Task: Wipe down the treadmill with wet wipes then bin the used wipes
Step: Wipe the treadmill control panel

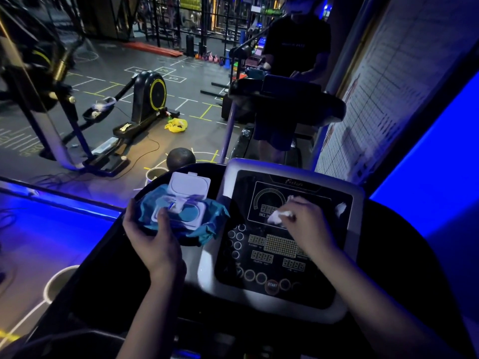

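Wiping step: right hand (308, 224), fingers clamped on a wipe (278, 216), scrubs the console (285, 242); left hand (153, 237) grips the pack (181, 216); next, likely the lower buttons.

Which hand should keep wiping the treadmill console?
Right. The right hand holds a crumpled white wet wipe on the black treadmill console panel; the left hand grips the teal wet-wipe pack.
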Tool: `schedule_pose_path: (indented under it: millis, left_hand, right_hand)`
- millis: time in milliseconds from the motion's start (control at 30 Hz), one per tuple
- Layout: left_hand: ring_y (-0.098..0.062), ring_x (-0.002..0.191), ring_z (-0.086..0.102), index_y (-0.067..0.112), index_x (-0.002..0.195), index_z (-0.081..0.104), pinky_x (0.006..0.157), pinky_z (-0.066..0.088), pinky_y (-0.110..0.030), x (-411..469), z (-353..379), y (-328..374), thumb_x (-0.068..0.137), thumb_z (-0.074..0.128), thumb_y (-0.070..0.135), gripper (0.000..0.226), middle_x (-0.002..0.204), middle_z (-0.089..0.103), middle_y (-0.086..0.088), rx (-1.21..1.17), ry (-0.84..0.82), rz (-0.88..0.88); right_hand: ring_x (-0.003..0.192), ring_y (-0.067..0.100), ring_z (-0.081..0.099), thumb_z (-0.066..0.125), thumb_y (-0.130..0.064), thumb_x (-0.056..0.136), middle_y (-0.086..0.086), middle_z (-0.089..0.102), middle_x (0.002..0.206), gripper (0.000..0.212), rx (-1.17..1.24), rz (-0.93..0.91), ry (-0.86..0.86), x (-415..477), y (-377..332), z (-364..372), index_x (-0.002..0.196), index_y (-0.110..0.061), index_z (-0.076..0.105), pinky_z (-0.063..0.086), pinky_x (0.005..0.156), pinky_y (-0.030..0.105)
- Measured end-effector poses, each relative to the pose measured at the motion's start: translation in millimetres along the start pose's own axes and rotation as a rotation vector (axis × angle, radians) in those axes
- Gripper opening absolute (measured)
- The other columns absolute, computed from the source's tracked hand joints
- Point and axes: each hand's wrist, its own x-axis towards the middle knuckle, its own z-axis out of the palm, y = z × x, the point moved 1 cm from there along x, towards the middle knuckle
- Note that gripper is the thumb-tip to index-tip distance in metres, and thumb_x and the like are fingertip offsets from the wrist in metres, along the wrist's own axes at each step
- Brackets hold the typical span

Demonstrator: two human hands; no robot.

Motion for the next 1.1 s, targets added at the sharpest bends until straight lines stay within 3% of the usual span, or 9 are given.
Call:
schedule_pose_path:
  millis: [133, 267, 467, 567, 667, 767, 933, 1000, 1100]
  left_hand:
    - [-0.017, 0.135, 0.058, 0.017, 0.149, 0.048, 0.119, 0.044, -0.050, -3, 2, 0, 0.095, 0.072, 0.019, 0.059, 0.146, 0.057, -0.002, 0.018, -0.030, 0.007]
    - [-0.020, 0.137, 0.057, 0.012, 0.151, 0.046, 0.120, 0.043, -0.047, -9, 9, 1, 0.099, 0.069, 0.010, 0.057, 0.149, 0.055, -0.006, 0.025, -0.041, -0.001]
    - [-0.021, 0.138, 0.056, 0.016, 0.152, 0.047, 0.120, 0.042, -0.050, -9, 4, 2, 0.096, 0.071, 0.018, 0.061, 0.152, 0.054, -0.007, 0.025, -0.052, -0.022]
    - [-0.020, 0.138, 0.056, 0.017, 0.152, 0.046, 0.120, 0.043, -0.049, -10, 3, 4, 0.097, 0.070, 0.015, 0.060, 0.151, 0.054, -0.006, 0.020, -0.057, -0.026]
    - [-0.020, 0.138, 0.056, 0.017, 0.152, 0.047, 0.120, 0.043, -0.049, -13, 1, 4, 0.098, 0.070, 0.014, 0.059, 0.152, 0.054, -0.006, 0.023, -0.066, -0.031]
    - [-0.021, 0.138, 0.056, 0.018, 0.151, 0.047, 0.120, 0.042, -0.050, -16, 0, 6, 0.098, 0.070, 0.015, 0.058, 0.152, 0.054, -0.008, 0.039, -0.082, -0.030]
    - [-0.024, 0.138, 0.055, 0.020, 0.150, 0.048, 0.121, 0.042, -0.051, -18, -3, 8, 0.094, 0.071, 0.024, 0.060, 0.151, 0.054, -0.010, 0.053, -0.088, -0.007]
    - [-0.022, 0.138, 0.055, 0.019, 0.151, 0.048, 0.121, 0.042, -0.050, -17, -7, 7, 0.096, 0.071, 0.021, 0.059, 0.151, 0.054, -0.007, 0.055, -0.084, -0.013]
    - [-0.023, 0.138, 0.055, 0.016, 0.151, 0.048, 0.120, 0.042, -0.050, -14, -12, 6, 0.098, 0.070, 0.015, 0.057, 0.150, 0.054, -0.007, 0.064, -0.070, -0.004]
  right_hand:
    - [0.079, 0.016, 0.062, 0.075, 0.002, 0.082, 0.006, 0.067, 0.094, 0.016, 0.032, 0.035, 0.296, 26, 12, -31, 0.096, -0.006, 0.075, 0.045, 0.072, 0.023]
    - [0.083, 0.024, 0.065, 0.070, 0.002, 0.087, 0.007, 0.064, 0.102, 0.018, -0.056, -0.021, 0.182, 29, 19, -15, 0.103, -0.004, 0.075, 0.055, 0.075, 0.035]
    - [0.077, 0.020, 0.063, 0.073, 0.003, 0.083, 0.002, 0.062, 0.091, 0.016, -0.067, -0.062, -0.059, -3, 15, -5, 0.092, -0.009, 0.078, 0.054, 0.071, 0.034]
    - [0.079, 0.011, 0.065, 0.076, -0.005, 0.083, -0.003, 0.069, 0.092, 0.019, 0.086, 0.109, 0.056, 11, 18, -22, 0.097, -0.016, 0.079, 0.051, 0.071, 0.021]
    - [0.084, 0.017, 0.068, 0.076, -0.005, 0.085, 0.003, 0.072, 0.097, 0.017, 0.074, 0.159, 0.250, 30, 23, -34, 0.100, -0.011, 0.077, 0.049, 0.071, 0.022]
    - [0.079, 0.020, 0.066, 0.074, -0.002, 0.086, 0.006, 0.069, 0.099, 0.014, -0.009, 0.083, 0.190, 30, 20, -21, 0.099, -0.005, 0.075, 0.047, 0.067, 0.022]
    - [0.075, 0.023, 0.062, 0.071, 0.002, 0.085, 0.005, 0.063, 0.091, 0.011, -0.084, -0.049, -0.018, -3, 6, 9, 0.091, -0.005, 0.076, 0.054, 0.067, 0.040]
    - [0.073, 0.019, 0.061, 0.072, -0.002, 0.086, 0.002, 0.063, 0.088, 0.009, -0.075, 0.015, -0.069, -12, 3, 12, 0.090, -0.008, 0.077, 0.052, 0.065, 0.034]
    - [0.074, 0.014, 0.065, 0.076, -0.009, 0.084, -0.001, 0.071, 0.088, 0.012, 0.072, 0.189, 0.101, 3, 6, -8, 0.094, -0.015, 0.078, 0.051, 0.065, 0.027]
